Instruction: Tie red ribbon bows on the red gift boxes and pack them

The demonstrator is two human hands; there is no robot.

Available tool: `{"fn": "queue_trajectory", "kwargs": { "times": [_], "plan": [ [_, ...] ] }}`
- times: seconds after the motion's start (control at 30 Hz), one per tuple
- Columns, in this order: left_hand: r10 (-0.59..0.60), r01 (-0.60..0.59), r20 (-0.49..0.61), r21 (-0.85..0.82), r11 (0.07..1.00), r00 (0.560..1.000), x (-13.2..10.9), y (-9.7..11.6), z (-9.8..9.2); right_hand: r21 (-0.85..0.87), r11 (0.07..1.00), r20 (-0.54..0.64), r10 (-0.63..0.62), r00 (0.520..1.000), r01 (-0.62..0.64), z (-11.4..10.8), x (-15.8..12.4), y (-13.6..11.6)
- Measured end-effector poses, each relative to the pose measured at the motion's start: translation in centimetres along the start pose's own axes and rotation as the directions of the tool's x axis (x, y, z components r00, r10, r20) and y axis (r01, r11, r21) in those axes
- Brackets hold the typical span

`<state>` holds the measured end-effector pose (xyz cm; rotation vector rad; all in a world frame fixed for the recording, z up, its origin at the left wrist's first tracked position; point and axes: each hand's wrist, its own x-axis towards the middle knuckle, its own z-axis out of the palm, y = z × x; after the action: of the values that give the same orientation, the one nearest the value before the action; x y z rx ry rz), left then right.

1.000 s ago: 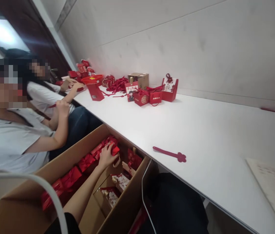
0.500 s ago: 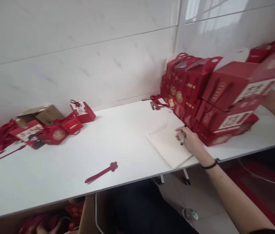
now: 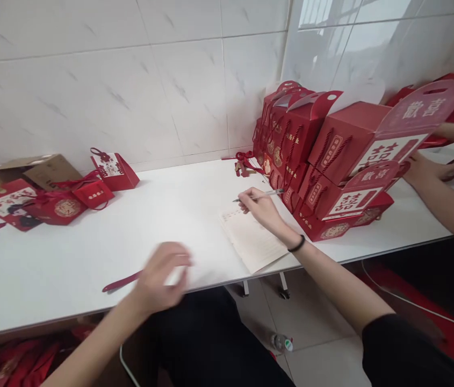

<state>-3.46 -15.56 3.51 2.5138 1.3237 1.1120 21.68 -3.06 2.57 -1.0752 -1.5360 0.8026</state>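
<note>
My right hand (image 3: 265, 212), with a black band at the wrist, is closed around a pen (image 3: 269, 192) above a notepad (image 3: 257, 244). The pen's tip points left over the pad's upper edge, where small marks show. Smeared a little by motion, my left hand (image 3: 162, 279) hovers over the table's front edge with fingers curved and apart, and I see nothing in it. Behind it lies a dark red strip (image 3: 122, 281) on the white table (image 3: 178, 215); the strip's flower-shaped end is hidden by the hand.
Red gift boxes (image 3: 347, 140) with rope handles stand stacked at the right. Small red boxes (image 3: 116, 172) and an open cardboard box (image 3: 49, 172) sit at the left. Another person's arm (image 3: 448, 196) reaches in from the right. A bottle (image 3: 281, 342) is on the floor.
My left hand has come up from the carton of red things below the table to above its edge. My right hand has moved toward the pad's top, and the pen now lies flatter.
</note>
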Motion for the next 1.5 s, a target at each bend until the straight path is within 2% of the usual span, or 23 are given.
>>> {"fn": "queue_trajectory", "kwargs": {
  "times": [0.03, 0.07, 0.1, 0.13, 0.17, 0.27, 0.33, 0.47, 0.6, 0.77, 0.97, 1.13, 1.5],
  "plan": [
    [0.173, -0.169, 0.177, -0.036, 0.985, 0.969, 2.0, 0.5, 2.7, 0.016, 0.997, 0.005, 0.081, 0.997, -0.081, 0.8, 0.8, 0.7],
    [0.267, -0.261, 0.306, -0.062, 0.963, 0.914, 3.6, 1.1, 5.3, 0.023, 0.989, -0.010, 0.147, 0.989, -0.147, 1.6, 1.3, 1.6],
    [0.295, -0.293, 0.379, -0.064, 0.954, 0.877, 4.9, 1.8, 7.6, 0.017, 0.984, -0.020, 0.179, 0.984, -0.178, 2.1, 1.7, 2.5],
    [0.265, -0.276, 0.424, -0.037, 0.960, 0.866, 5.8, 2.4, 9.6, 0.009, 0.980, -0.027, 0.198, 0.980, -0.198, 2.6, 1.8, 3.4],
    [0.185, -0.211, 0.463, 0.004, 0.977, 0.867, 6.4, 3.0, 11.1, 0.003, 0.979, -0.027, 0.205, 0.978, -0.205, 2.8, 1.8, 4.1],
    [0.056, -0.090, 0.541, 0.036, 0.995, 0.839, 6.4, 3.8, 13.1, -0.010, 0.974, 0.018, 0.227, 0.974, -0.227, 3.0, 1.5, 5.2],
    [0.057, -0.073, 0.552, 0.007, 0.997, 0.832, 5.9, 3.7, 13.2, -0.019, 0.970, 0.032, 0.243, 0.970, -0.242, 3.0, 1.5, 5.2],
    [0.086, -0.051, 0.512, -0.083, 0.995, 0.855, 5.2, 3.1, 13.1, -0.074, 0.972, 0.005, 0.225, 0.974, -0.224, 3.0, 1.6, 4.7],
    [0.108, -0.044, 0.494, -0.139, 0.989, 0.863, 5.2, 2.7, 13.7, -0.136, 0.968, 0.032, 0.216, 0.976, -0.210, 3.0, 1.5, 4.5],
    [0.152, -0.114, 0.516, -0.103, 0.988, 0.843, 5.2, 2.6, 14.2, -0.194, 0.954, 0.060, 0.243, 0.968, -0.228, 2.9, 1.0, 4.3],
    [0.189, -0.202, 0.497, -0.026, 0.979, 0.847, 5.1, 2.6, 13.8, -0.239, 0.941, 0.077, 0.263, 0.962, -0.238, 2.8, 0.9, 4.2],
    [0.194, -0.218, 0.490, -0.009, 0.976, 0.850, 5.3, 2.7, 14.0, -0.273, 0.943, 0.081, 0.221, 0.972, -0.191, 2.8, 1.0, 4.3],
    [0.197, -0.224, 0.488, -0.004, 0.975, 0.850, 5.2, 2.7, 14.0, -0.246, 0.945, 0.032, 0.229, 0.973, -0.215, 2.8, 1.0, 4.3]
  ]
}}
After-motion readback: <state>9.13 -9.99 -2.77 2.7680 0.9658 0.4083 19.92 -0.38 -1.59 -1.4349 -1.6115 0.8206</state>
